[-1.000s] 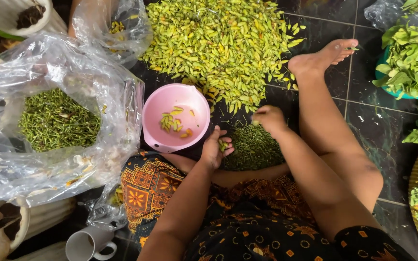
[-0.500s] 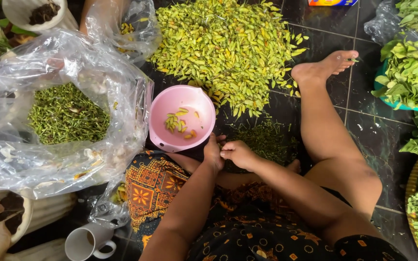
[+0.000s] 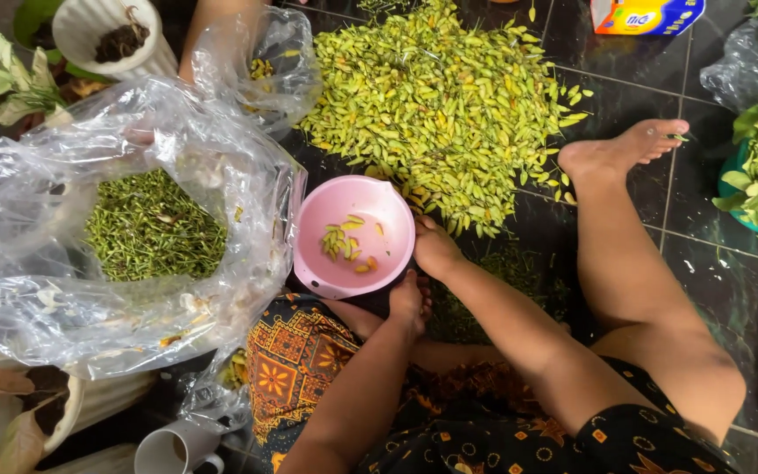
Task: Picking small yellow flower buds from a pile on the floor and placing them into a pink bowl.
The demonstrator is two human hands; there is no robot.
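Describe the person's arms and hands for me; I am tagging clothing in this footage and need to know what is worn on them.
Both arms are bare from the lower edge of the head view to the fingers: no sleeves, gloves, watch or bracelets show on the left hand or the right hand. No rings are visible either. The only clothing in sight is a dark garment with an orange pattern over the lap.

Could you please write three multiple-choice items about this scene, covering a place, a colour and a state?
1. Where is the right hand?
A. at the round pink plastic bowl's rim
B. inside the clear plastic bag
C. on the white mug

2. What colour is the big heap of small pods on the dark tiled floor?
A. red
B. yellow-green
C. purple

3. How full is the bowl?
A. brimming
B. empty
C. a few pieces

Answers: 1 A, its fingers meet the rim; 2 B, the heap shows it; 3 C, mostly bare pink.
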